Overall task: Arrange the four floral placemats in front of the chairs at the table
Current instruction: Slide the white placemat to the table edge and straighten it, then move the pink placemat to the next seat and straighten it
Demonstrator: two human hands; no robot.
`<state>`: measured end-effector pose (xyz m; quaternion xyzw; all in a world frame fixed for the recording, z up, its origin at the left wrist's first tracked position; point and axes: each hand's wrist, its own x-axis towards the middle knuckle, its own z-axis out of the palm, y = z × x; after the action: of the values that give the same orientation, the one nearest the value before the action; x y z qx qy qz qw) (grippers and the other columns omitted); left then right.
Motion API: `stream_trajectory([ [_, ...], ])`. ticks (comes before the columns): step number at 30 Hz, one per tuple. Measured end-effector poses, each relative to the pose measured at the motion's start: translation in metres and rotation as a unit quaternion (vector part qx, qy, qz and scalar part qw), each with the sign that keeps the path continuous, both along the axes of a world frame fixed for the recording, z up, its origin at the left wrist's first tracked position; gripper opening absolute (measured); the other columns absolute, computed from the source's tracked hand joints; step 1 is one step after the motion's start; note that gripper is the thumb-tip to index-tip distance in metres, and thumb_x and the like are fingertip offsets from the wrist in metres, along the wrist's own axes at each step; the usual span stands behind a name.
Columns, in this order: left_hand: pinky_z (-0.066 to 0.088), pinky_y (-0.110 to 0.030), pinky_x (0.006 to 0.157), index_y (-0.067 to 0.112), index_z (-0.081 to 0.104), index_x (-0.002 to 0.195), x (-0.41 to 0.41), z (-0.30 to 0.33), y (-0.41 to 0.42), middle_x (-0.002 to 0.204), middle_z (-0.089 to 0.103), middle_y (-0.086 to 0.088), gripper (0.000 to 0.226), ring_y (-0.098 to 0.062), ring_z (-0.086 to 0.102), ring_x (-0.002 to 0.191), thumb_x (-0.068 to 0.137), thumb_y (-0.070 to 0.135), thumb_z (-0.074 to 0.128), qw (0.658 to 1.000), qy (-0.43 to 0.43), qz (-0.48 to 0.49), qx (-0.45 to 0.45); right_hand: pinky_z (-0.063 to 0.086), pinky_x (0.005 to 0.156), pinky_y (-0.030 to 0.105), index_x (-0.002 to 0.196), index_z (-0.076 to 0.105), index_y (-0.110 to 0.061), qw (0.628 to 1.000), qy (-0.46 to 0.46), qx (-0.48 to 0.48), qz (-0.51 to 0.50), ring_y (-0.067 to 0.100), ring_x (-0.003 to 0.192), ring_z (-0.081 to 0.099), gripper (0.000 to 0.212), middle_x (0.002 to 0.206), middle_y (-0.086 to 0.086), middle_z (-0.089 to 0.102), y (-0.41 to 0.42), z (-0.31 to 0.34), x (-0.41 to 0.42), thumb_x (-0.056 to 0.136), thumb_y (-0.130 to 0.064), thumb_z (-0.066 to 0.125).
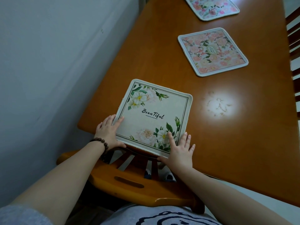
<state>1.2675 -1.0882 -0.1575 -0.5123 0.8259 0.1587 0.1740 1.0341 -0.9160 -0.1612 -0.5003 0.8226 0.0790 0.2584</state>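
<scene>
A cream placemat (154, 111) with white flowers and the word "Beautiful" lies at the near edge of the wooden table (243, 127), its near side overhanging the edge. My left hand (108, 132) grips its near left corner, thumb underneath. My right hand (178, 150) grips its near right corner, fingers spread on top. A pink floral placemat (212, 51) lies flat further along the table. Another pink floral placemat (211, 8) lies beyond it, cut off by the frame's top.
A wooden chair (129, 184) is pushed in right below the held placemat, its backrest against my body. A grey wall (56, 62) runs along the table's left side. Chair slats (293, 46) show at the right edge. A bright light spot (219, 106) reflects on the tabletop.
</scene>
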Motion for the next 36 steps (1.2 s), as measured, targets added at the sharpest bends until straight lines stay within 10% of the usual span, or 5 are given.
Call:
stream_trajectory([
  [18, 0.008, -0.049, 0.116, 0.026, 0.003, 0.152, -0.056, 0.020, 0.015, 0.160, 0.000, 0.000, 0.083, -0.020, -0.003, 0.146, 0.087, 0.072, 0.025, 1.000, 0.014, -0.009, -0.015, -0.004, 0.113, 0.054, 0.147, -0.013, -0.041, 0.998, -0.016, -0.031, -0.061, 0.032, 0.143, -0.019, 0.088, 0.157, 0.007, -0.020, 0.004, 0.007, -0.034, 0.080, -0.081, 0.027],
  [36, 0.010, -0.050, 0.115, 0.027, 0.004, 0.152, -0.238, 0.036, 0.073, 0.160, 0.007, -0.001, 0.076, -0.022, 0.002, 0.146, 0.089, 0.067, 0.019, 0.988, 0.100, -0.119, -0.001, 0.005, 0.114, 0.053, 0.150, 0.002, -0.039, 0.968, 0.042, -0.070, -0.236, 0.029, 0.146, -0.006, 0.075, 0.161, 0.002, -0.004, 0.071, 0.023, -0.137, 0.089, -0.069, 0.032],
])
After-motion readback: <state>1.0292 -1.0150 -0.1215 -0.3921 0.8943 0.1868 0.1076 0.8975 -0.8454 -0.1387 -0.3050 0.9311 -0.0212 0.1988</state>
